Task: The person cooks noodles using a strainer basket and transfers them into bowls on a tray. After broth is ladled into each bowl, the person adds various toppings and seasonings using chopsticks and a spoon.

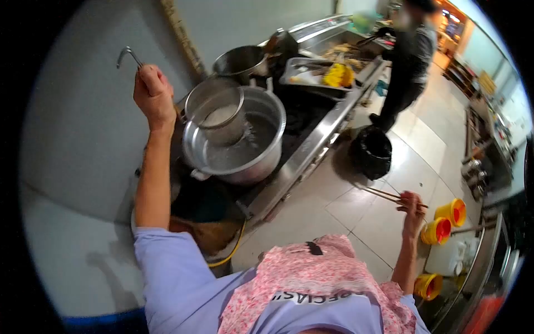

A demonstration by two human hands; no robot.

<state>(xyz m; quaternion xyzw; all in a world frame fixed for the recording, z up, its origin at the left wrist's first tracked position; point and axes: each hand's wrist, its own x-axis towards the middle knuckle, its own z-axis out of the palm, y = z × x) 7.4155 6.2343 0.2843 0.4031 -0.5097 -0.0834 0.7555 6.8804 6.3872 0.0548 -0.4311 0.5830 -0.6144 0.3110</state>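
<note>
My left hand is closed round the handle of a noodle strainer, and the handle's hooked metal end sticks out above the fist. The deep mesh noodle strainer hangs over a large aluminium pot, tilted, with something whitish inside that I cannot make out clearly. Water lies in the pot below, its surface disturbed beside the basket. Off to the right, my right hand grips a pair of long chopsticks, which point left over the floor and touch nothing.
Behind the pot stand another metal pot and a tray with something yellow. A steel counter edge runs beside the stove. A person stands farther back, near a black-lined bin. Yellow buckets sit at right.
</note>
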